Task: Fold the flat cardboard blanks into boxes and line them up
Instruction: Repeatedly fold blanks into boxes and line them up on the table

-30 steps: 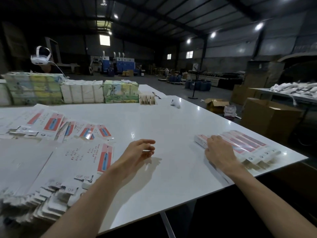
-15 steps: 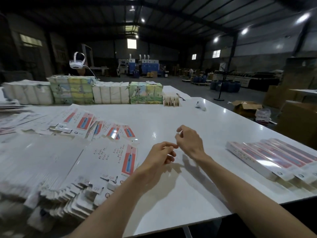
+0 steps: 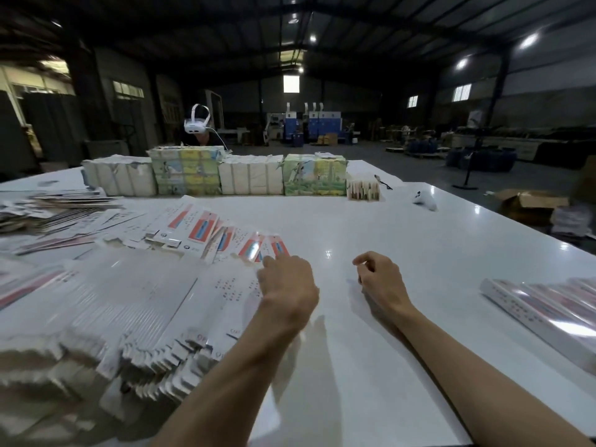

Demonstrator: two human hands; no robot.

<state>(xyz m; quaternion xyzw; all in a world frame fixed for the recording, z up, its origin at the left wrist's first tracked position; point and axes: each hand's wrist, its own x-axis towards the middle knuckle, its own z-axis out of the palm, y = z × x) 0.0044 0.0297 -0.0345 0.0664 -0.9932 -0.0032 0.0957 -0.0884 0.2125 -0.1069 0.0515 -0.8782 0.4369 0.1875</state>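
Blanks point(image 3: 206, 295): heaped on my counter point(image 3: 419, 253), left side
Left grip point(image 3: 287, 285): released, fingertips just touching them
Right grip point(image 3: 380, 282): loosely curled, holding nothing

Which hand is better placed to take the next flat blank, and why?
Left, probably. The left hand is over the fanned flat blanks, fingers stretched towards them. The right hand hangs loosely curled over the bare white table, apart from the blanks and nearer the folded boxes.
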